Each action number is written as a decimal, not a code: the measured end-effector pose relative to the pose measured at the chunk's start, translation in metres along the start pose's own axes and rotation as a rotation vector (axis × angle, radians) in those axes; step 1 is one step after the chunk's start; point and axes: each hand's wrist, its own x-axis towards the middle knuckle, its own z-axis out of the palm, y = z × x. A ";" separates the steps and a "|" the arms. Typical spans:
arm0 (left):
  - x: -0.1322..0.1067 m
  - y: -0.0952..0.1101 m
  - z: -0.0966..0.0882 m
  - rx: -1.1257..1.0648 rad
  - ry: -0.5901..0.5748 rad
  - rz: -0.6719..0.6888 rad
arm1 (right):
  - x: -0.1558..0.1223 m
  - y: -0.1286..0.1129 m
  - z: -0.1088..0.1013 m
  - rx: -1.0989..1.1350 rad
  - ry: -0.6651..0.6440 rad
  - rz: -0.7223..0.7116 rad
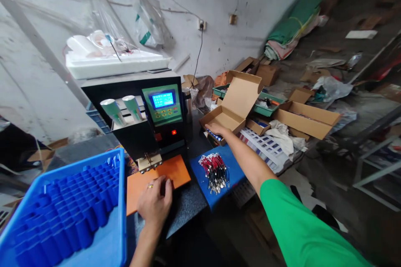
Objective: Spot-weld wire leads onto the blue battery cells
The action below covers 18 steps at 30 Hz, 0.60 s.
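Note:
My left hand [155, 201], with a ring on one finger, rests on an orange board [178, 171] with its fingers curled; whatever may be under them is hidden. Just beyond stands a black machine with a lit display [163, 99] and a small metal-tipped head [149, 162] over the board. My right arm reaches out to an open cardboard box [230, 117]. There my right hand [215, 129] lies at the near edge, fingers stretched out, over a row of small blue and white pieces [214, 135]. A bundle of red and black wires with white connectors [214, 171] lies on a blue mat [200, 194].
At the left, a blue plastic crate [123, 212] holds many blue sleeve-wrapped cylinders [72, 212]. A white foam tray [115, 66] sits on the machine. Behind the box are a green tray [266, 110], a long cardboard box [307, 119] and a white cloth [280, 135].

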 end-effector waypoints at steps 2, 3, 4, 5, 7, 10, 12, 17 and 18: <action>0.000 0.001 0.000 0.004 0.005 0.009 | 0.004 0.003 0.003 -0.010 0.000 0.006; 0.000 0.001 0.001 0.008 0.006 0.013 | 0.006 0.004 0.004 -0.015 -0.001 0.010; 0.000 0.001 0.001 0.012 0.008 0.015 | 0.007 0.006 0.006 -0.021 -0.002 0.013; 0.000 0.001 0.002 0.014 0.009 0.018 | 0.009 0.007 0.006 -0.026 -0.004 0.016; 0.000 0.001 0.003 0.015 0.014 0.019 | 0.010 0.009 0.007 -0.037 -0.010 0.023; 0.000 0.002 0.004 0.005 0.015 0.019 | 0.007 0.010 0.005 -0.046 -0.017 0.031; 0.000 0.002 0.005 -0.002 0.005 0.007 | 0.003 0.010 0.003 -0.042 -0.014 0.010; -0.001 0.000 0.008 0.010 -0.023 -0.017 | -0.006 0.004 -0.003 -0.058 -0.065 -0.054; -0.001 0.000 0.008 0.014 -0.030 -0.021 | -0.008 0.001 -0.005 -0.069 -0.076 -0.039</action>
